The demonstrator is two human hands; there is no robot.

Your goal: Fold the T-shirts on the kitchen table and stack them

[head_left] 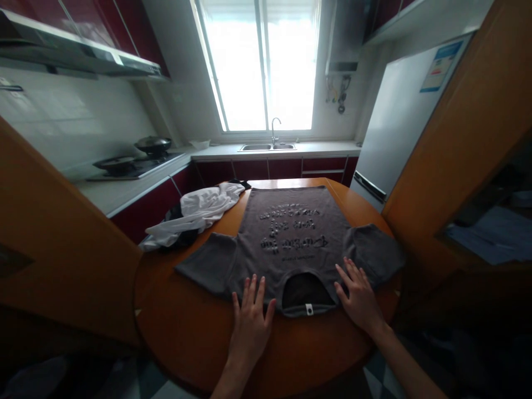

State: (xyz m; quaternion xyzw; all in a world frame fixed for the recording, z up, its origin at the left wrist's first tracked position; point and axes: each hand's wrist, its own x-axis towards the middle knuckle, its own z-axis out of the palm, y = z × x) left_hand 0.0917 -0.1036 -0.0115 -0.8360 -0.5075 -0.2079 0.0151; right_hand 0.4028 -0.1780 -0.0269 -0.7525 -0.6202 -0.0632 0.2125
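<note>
A grey T-shirt (257, 266) lies spread out on the round wooden table (299, 360), its neckline toward me and its hem at the far side. Dark lettering runs across its front, upside down from where I look. A small white label shows inside the collar. My left hand (250, 321) rests flat with fingers apart on the shoulder left of the neck opening. On the other shoulder, right of the collar, lies my right hand (358, 296), its fingers also spread. Neither hand grips the cloth.
White and black crumpled clothes (203, 208) lie at the table's left edge. Beyond are a counter with a sink (257, 147), a stove with a lidded pan (153, 145), and a fridge (399, 111) at the right. Wooden door frames flank both sides.
</note>
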